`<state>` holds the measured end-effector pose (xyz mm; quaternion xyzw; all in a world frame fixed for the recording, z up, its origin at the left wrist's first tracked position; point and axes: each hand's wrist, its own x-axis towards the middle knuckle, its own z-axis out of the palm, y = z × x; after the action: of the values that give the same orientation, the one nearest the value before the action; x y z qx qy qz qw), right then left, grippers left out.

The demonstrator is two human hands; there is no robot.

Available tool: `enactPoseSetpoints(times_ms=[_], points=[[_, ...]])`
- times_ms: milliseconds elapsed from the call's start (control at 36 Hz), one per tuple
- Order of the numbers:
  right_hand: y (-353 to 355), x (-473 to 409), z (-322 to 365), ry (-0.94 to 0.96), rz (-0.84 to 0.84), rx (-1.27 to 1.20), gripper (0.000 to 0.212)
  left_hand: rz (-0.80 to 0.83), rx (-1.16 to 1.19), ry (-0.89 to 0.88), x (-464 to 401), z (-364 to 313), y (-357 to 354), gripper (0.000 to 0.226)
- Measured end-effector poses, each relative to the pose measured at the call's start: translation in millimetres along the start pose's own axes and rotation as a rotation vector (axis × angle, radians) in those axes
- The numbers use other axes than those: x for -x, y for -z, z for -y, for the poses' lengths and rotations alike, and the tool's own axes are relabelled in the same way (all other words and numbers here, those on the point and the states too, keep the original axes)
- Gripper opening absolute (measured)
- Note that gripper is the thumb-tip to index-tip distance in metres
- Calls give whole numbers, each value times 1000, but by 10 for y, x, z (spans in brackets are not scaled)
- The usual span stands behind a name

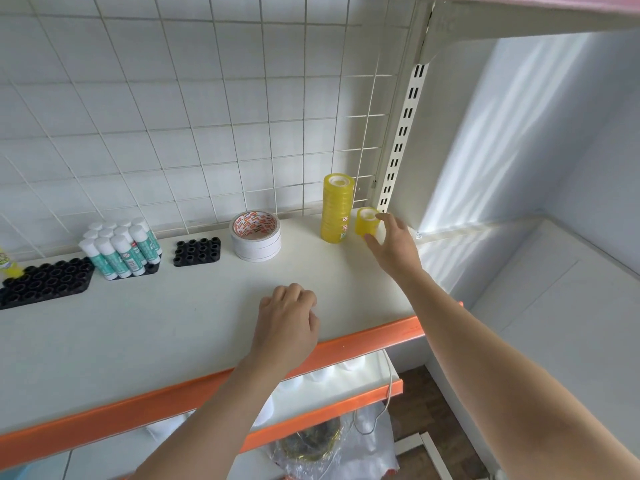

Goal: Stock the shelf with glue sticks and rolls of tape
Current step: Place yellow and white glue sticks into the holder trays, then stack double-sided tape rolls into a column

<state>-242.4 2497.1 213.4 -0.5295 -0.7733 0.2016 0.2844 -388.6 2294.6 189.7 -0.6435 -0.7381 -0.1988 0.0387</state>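
On the white shelf [166, 327], a tall stack of yellow tape rolls [337, 211] stands at the back right. Right beside it is a short yellow tape roll [365, 221], which my right hand [394, 251] pinches between thumb and fingers. A stack of white tape rolls [255, 242] sits to the left of the yellow ones. Farther left, several white-capped glue sticks [121, 251] stand upright in a black holder. My left hand [287, 313] rests on the shelf near its orange front edge, fingers loosely curled and holding nothing.
A small black holder [197, 251] and a larger black holder [45, 282] lie on the shelf with empty holes. A wire grid [173, 116] backs the shelf and a slotted upright [401, 133] bounds it on the right. Below are a lower shelf [325, 386] and a plastic bag [332, 448].
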Motion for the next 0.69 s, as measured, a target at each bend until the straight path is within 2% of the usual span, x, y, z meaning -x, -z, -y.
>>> enactPoseSetpoints(times_ms=[139,194,417,694], points=[[58,333,176,31,16,99,54,331,-132,-77,-35,-2,259,28],[99,493,288,67,11,125,54,389,-188,-99,-19,-4,440,28],[380,1167,1009,160,9,161,50,203,-124,-141,105,101,1376,23],[980,2111,2257,284,-185,163,48,-56,14,-220,721,142,2794,23]])
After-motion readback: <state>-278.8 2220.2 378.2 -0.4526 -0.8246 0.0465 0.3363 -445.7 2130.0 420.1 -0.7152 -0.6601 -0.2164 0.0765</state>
